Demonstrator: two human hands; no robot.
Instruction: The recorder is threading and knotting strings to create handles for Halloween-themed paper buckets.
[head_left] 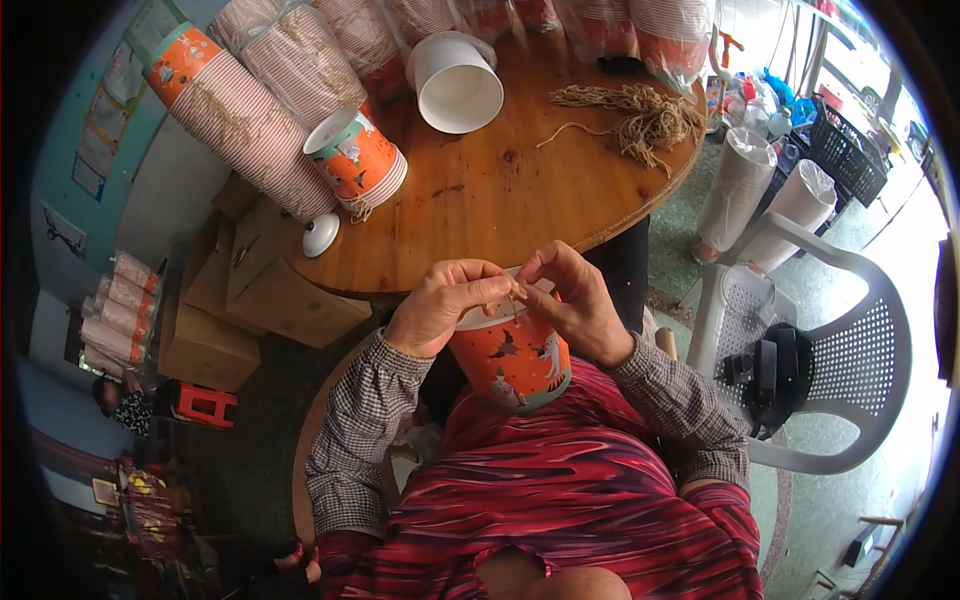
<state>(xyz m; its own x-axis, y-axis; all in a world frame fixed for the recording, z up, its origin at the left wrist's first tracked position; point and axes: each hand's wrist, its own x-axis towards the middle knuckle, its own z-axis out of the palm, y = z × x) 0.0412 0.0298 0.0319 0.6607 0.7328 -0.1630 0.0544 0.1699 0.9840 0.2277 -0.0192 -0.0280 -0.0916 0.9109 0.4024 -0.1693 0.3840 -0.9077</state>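
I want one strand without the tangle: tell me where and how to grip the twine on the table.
Pinch the single strand curving left out of the twine bundle, near its tip, probably best from the left: it is thin and lies apart from the tangle.

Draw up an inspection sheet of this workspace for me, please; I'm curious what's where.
Surface: brown wooden table, dark marks on it.
In hand: a thin strand pinched by the rim of an orange bucket.
Clutter: stacked buckets, some in clear plastic; white bucket; tangled twine; white knob at the table's left edge.
Left hand: fingertips closed on the strand.
Right hand: the same, meeting the left.
Cables: nothing seen clearly.
Surroundings: cardboard boxes and red stool left; grey chair bearing black gear, wrapped stacks and black crate right.
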